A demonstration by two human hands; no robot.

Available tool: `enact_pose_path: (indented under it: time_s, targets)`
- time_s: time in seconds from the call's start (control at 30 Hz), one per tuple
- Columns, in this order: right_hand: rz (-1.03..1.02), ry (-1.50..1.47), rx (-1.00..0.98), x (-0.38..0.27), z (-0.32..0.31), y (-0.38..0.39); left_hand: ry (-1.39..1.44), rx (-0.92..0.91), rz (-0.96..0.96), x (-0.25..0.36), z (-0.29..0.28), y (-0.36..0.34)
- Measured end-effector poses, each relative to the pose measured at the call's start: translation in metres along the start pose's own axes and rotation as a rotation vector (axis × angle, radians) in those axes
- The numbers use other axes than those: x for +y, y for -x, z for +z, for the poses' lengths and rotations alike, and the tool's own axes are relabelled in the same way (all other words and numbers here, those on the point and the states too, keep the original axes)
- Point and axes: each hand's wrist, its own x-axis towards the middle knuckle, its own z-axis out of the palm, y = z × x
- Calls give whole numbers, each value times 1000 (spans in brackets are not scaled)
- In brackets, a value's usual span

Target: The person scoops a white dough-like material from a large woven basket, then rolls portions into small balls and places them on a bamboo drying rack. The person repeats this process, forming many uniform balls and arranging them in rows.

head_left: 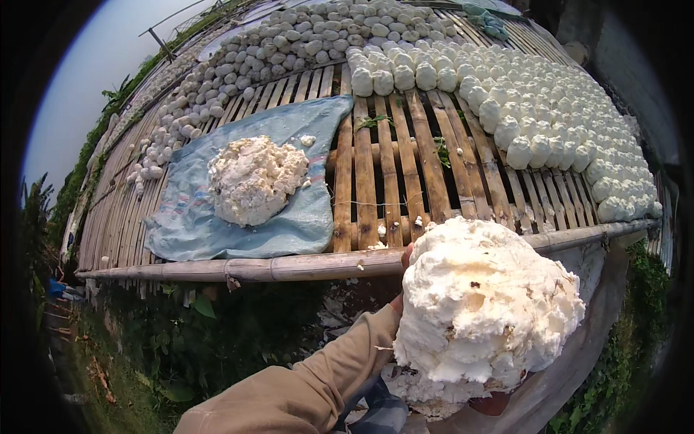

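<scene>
A large, crumbly cream-white lump (pixel 491 304) with brownish specks fills the lower right, held up in front of the platform's near edge. Against its left side presses my left hand (pixel 397 302), reached by a tan-sleeved forearm; only a thumb tip and the hand's edge show, and the lump hides the other fingers. Under the lump a dark reddish patch may be part of my right hand, but I cannot tell. Another such lump (pixel 253 181) rests on a pale blue woven sheet (pixel 181 231) to the left, with small crumbs around it.
The slatted bamboo platform (pixel 426 159) ends in a thick round pole (pixel 318 267). Rows of smooth white rounded pieces (pixel 520 152) stand at the right. Greyish rounded pieces (pixel 289 40) are heaped at the back and left. Leaf scraps lie between slats; green plants (pixel 195 325) grow below.
</scene>
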Motion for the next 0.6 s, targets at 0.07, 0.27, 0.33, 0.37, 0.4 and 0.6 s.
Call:
enact_pose_path:
  time_s: [0.07,0.27,0.33,0.37,0.4,0.6]
  targets:
    - [87,-63,-202,16,106,-13,-100,22,218,102,1,37]
    - [558,355,-646,143,351,-21,-384,252,821,395,-40,210]
    - [578,340,-679,168,353,-19,-388,347,893,449,-88,250]
    - [610,305,-652,178,346,-19,-400,426,898,464,-121,255]
    - [581,281,-654,183,329,-19,-421,678,877,470,-160,250]
    - [698,463,-547,236,244,-31,-1075,1336,387,441,-352,164]
